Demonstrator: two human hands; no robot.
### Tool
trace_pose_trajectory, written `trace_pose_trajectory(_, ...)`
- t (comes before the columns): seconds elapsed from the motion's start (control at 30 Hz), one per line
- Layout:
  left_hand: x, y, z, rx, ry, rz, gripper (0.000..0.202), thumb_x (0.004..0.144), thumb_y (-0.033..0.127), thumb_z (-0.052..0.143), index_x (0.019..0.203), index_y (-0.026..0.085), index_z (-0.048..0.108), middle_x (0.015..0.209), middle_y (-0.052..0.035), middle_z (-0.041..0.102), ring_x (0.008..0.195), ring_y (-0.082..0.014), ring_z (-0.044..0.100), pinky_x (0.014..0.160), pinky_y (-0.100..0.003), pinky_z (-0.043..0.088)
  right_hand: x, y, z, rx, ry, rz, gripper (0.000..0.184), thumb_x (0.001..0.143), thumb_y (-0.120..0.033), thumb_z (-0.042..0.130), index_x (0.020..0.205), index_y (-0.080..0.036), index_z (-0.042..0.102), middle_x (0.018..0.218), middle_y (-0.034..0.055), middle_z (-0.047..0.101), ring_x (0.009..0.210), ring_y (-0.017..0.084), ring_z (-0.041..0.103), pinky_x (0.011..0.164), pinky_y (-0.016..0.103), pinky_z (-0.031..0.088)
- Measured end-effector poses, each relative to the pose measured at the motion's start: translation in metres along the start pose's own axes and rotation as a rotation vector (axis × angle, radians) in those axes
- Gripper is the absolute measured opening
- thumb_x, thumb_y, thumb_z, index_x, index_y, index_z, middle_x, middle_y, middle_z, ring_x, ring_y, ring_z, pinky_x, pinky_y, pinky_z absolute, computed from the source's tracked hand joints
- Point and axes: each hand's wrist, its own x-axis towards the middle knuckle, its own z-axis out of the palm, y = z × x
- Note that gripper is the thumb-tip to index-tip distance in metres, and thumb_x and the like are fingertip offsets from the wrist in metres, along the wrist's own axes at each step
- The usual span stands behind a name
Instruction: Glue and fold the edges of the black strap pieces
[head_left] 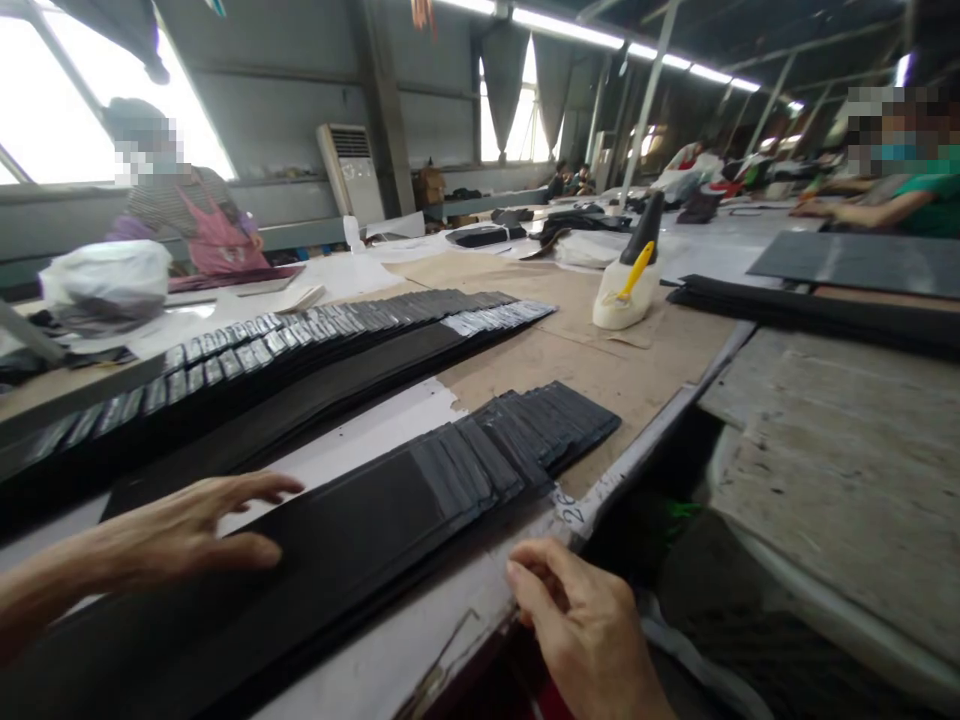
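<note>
My left hand (pixel 180 535) reaches in from the left with its fingers stretched and apart, just over a stack of long black strips (pixel 330 530). Whether it touches the strips I cannot tell. The far ends of that stack (pixel 517 440) are fanned out in overlapping steps and look dark and shiny. Close to the table's near edge is my right hand (pixel 589 625), fingers curled in toward the thumb, with no object visible in it. Just beyond it, a paper scrap (pixel 570 505) with handwritten digits lies at the edge.
Further black strips (pixel 322 390) with stepped ends lie behind. A whitish container (pixel 622 300) bears a yellow-handled brush (pixel 639 268). A grey stained board (pixel 840 470) stands right, across a dark gap. Co-workers are at the far left (pixel 202 215) and right (pixel 926 195).
</note>
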Motion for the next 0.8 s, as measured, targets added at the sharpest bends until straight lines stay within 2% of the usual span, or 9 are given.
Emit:
trace_pose_trajectory(0.03,0.012,0.006,0.004,-0.001,-0.028,0.036,0.060,0.072,0.055,0.055,0.122,0.021,0.050,0.120,-0.0024,0.058,0.109,-0.0261,0.054,0.089,-0.039,0.044,0.002,0.001,0.000,0.000,0.044,0.004,0.019,0.072,-0.043,0.051,0.073,-0.027,0.059,0.064,0.0019,0.061,0.058,0.020,0.058,0.058,0.031,0.048)
trace_pose_trajectory(0.13,0.034,0.027,0.022,0.021,-0.001,0.133,0.083,0.067,0.062,0.055,0.133,0.016,0.036,0.135,-0.0100,0.041,0.122,-0.0294,0.041,0.102,-0.042,0.032,0.011,0.002,-0.004,0.084,0.181,0.096,0.028,0.068,-0.045,0.055,0.086,-0.024,0.058,0.072,0.0037,0.063,0.061,0.020,0.060,0.059,0.033,0.051)
trace_pose_trajectory(0.23,0.033,0.039,0.036,0.059,-0.044,0.154,0.099,0.063,0.063,0.057,0.140,0.012,0.020,0.142,-0.0134,0.027,0.127,-0.0327,0.032,0.104,-0.048,0.027,0.020,0.002,-0.011,0.287,0.207,0.197,0.042,0.064,-0.045,0.058,0.096,-0.017,0.053,0.082,0.0068,0.063,0.063,0.021,0.061,0.054,0.033,0.053)
trace_pose_trajectory(0.3,0.026,0.037,0.042,0.087,-0.064,0.158,0.103,0.062,0.062,0.057,0.141,0.014,0.012,0.145,-0.0129,0.019,0.130,-0.0336,0.026,0.104,-0.051,0.026,0.025,0.000,-0.013,0.433,0.184,0.237,0.048,0.062,-0.042,0.061,0.100,-0.014,0.049,0.086,0.0081,0.062,0.064,0.021,0.062,0.054,0.033,0.055)
trace_pose_trajectory(0.37,0.021,0.030,0.047,0.122,-0.033,0.176,0.106,0.060,0.059,0.061,0.142,0.019,0.007,0.147,-0.0104,0.014,0.132,-0.0335,0.022,0.105,-0.052,0.024,0.031,-0.003,-0.012,0.500,0.197,0.234,0.049,0.061,-0.038,0.062,0.100,-0.013,0.048,0.084,0.0068,0.061,0.062,0.019,0.063,0.055,0.032,0.056)
trace_pose_trajectory(0.5,0.021,0.014,0.057,0.222,0.078,0.278,0.109,0.056,0.054,0.065,0.141,0.029,0.002,0.148,-0.0050,0.012,0.132,-0.0342,0.020,0.105,-0.053,0.026,0.050,-0.008,-0.002,0.411,0.312,0.099,0.040,0.065,-0.031,0.058,0.100,-0.014,0.050,0.074,0.0003,0.057,0.054,0.015,0.061,0.052,0.028,0.055)
trace_pose_trajectory(0.63,0.028,0.004,0.064,0.293,0.137,0.335,0.100,0.062,0.052,0.057,0.141,0.028,0.001,0.148,-0.0041,0.013,0.131,-0.0327,0.025,0.103,-0.050,0.032,0.066,-0.004,0.005,0.314,0.352,0.004,0.037,0.068,-0.025,0.055,0.103,-0.015,0.049,0.074,-0.0007,0.058,0.054,0.013,0.060,0.050,0.025,0.054)
trace_pose_trajectory(0.7,0.032,-0.002,0.069,0.316,0.175,0.385,0.100,0.062,0.054,0.057,0.141,0.027,0.000,0.147,-0.0054,0.017,0.129,-0.0331,0.028,0.100,-0.049,0.036,0.070,0.004,0.001,0.190,0.406,-0.059,0.032,0.071,-0.027,0.054,0.101,-0.015,0.052,0.074,0.0005,0.059,0.056,0.013,0.060,0.052,0.025,0.053)
trace_pose_trajectory(0.8,0.038,-0.012,0.076,0.310,0.218,0.442,0.103,0.061,0.060,0.057,0.141,0.028,0.000,0.145,-0.0064,0.023,0.127,-0.0344,0.033,0.097,-0.049,0.040,0.073,0.018,-0.018,-0.019,0.547,-0.146,0.026,0.075,-0.032,0.051,0.094,-0.015,0.057,0.075,0.0040,0.062,0.060,0.014,0.060,0.056,0.025,0.052)
